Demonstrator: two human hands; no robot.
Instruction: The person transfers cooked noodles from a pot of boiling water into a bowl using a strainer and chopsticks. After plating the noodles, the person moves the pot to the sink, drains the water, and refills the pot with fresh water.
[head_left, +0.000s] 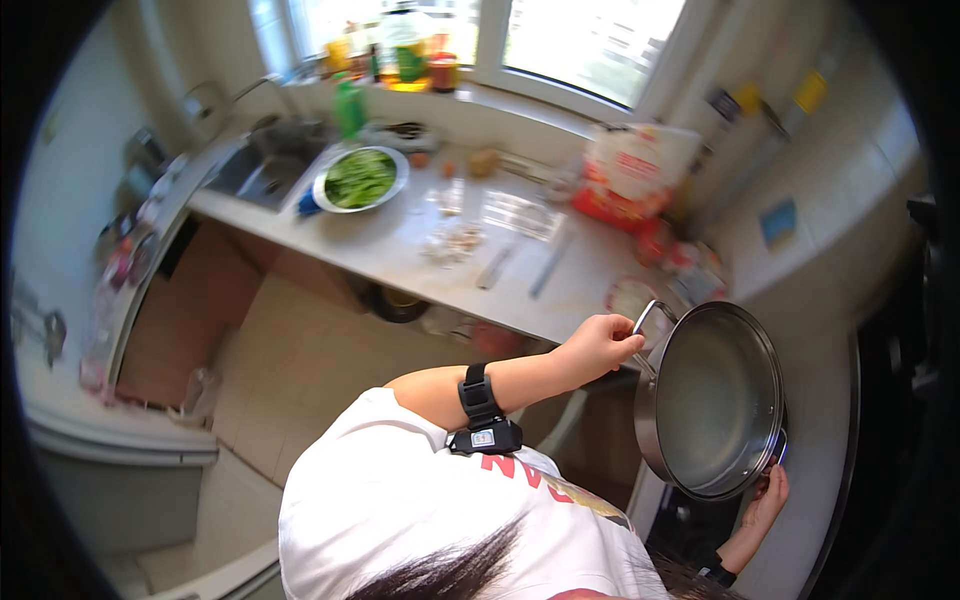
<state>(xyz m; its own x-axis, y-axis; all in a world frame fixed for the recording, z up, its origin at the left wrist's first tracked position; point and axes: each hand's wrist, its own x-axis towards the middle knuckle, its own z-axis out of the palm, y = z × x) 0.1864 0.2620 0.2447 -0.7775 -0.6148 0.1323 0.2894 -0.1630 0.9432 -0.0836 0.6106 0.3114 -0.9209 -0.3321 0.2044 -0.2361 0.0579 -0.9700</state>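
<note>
A wide stainless-steel pan (720, 405) with two loop handles is held up in front of me, tilted so that its inside faces the camera. My left hand (604, 345) grips the upper loop handle (651, 319), its fingers wrapped round the metal. At the opposite side my right hand (766, 495) holds the other handle (781, 448), partly hidden behind the rim. A black strap with a small device (484, 420) circles my left forearm. Beneath the pan lies the end of the worktop.
On the worktop (315, 240) stand a white bowl (402, 184) of green leaves, scattered pale pieces (454, 244), blurred long utensils (551, 262) and a red-and-white bag (637, 172). A sink (262, 172) is at left. A dark glossy surface (892, 420) borders the right.
</note>
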